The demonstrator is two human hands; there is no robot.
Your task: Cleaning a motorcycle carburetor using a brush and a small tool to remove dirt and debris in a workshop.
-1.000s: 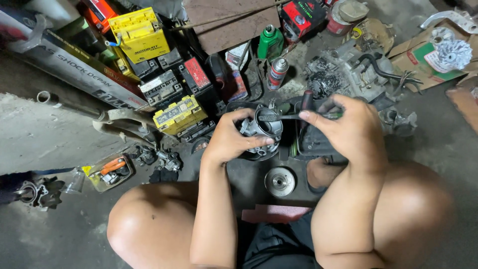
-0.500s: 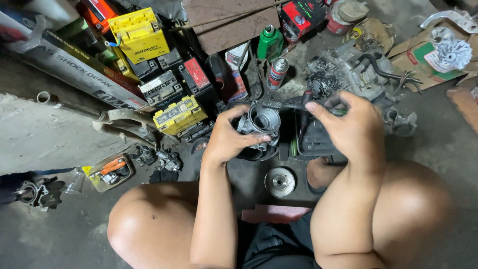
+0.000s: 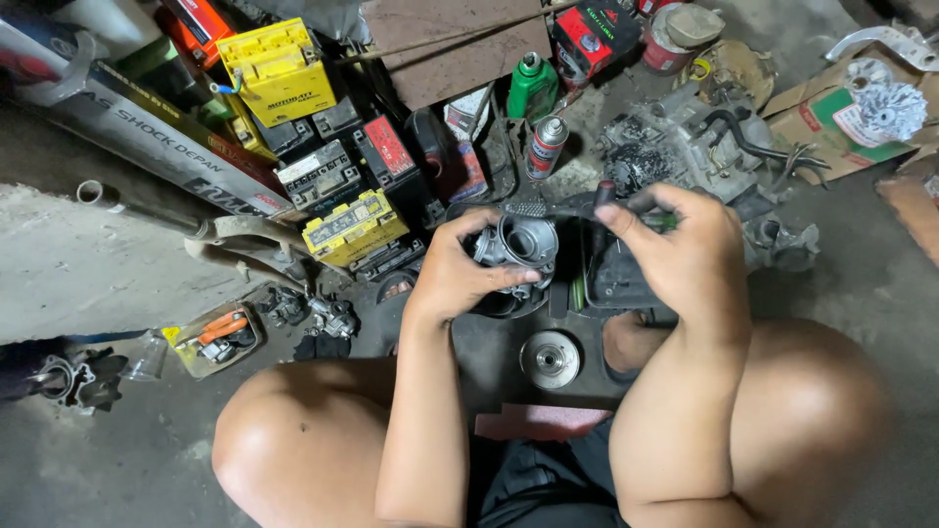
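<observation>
Crouched on a workshop floor, a person grips a round grey metal engine part (image 3: 516, 244) in the left hand (image 3: 458, 276), fingers wrapped tight around its body, while the right hand (image 3: 685, 252) is closed on a slim dark-handled tool (image 3: 599, 211) whose tip points across toward the part's open bore. The part is held above the floor between the knees, just in front of a dark tray (image 3: 626, 284). The work looks to be at the stage of picking or scraping inside the bore; the next move would call for a steady left hand and a careful line of the tool tip into the opening. On the floor below the hands lies a round metal disc (image 3: 549, 359). Further out stand a spray can (image 3: 546, 147) and a green bottle (image 3: 532, 88), with yellow and black batteries (image 3: 354, 227) stacked to the left and a greasy engine block (image 3: 675, 147) behind the right hand.
</observation>
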